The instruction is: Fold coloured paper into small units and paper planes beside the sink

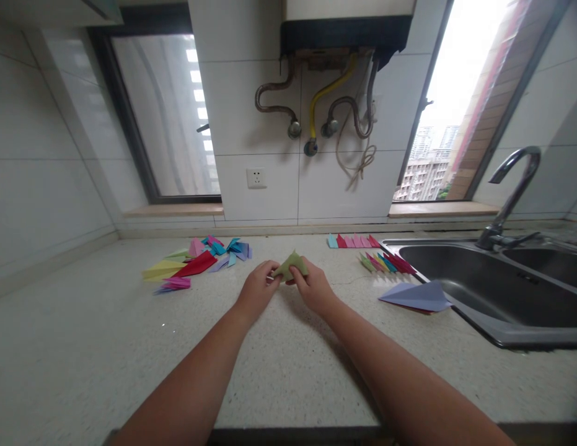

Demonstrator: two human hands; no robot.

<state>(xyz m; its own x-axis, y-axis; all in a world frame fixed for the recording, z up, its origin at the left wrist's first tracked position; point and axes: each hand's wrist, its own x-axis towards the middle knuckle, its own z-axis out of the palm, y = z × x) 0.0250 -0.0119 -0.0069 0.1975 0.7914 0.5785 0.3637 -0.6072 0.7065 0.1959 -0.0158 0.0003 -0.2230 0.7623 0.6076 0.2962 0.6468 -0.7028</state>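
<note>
A small folded piece of green paper (292,264) is held up between my two hands, just above the counter. My left hand (259,286) pinches its left corner. From the other side, my right hand (315,286) grips it with the thumb lying over its front face. Other fingers of both hands are partly hidden behind the paper. To the left lies a loose pile of folded paper pieces, among them a red one (195,264) and a yellow one (162,270). On the right, a lilac paper plane (416,297) rests on the counter.
Small folded papers stand in rows, a pink row (356,241) at the back and a multicoloured row (388,262) nearer. A steel sink (493,337) with a tap (514,186) takes up the right side of the speckled counter (288,371). Pipes and a socket (256,178) are on the wall.
</note>
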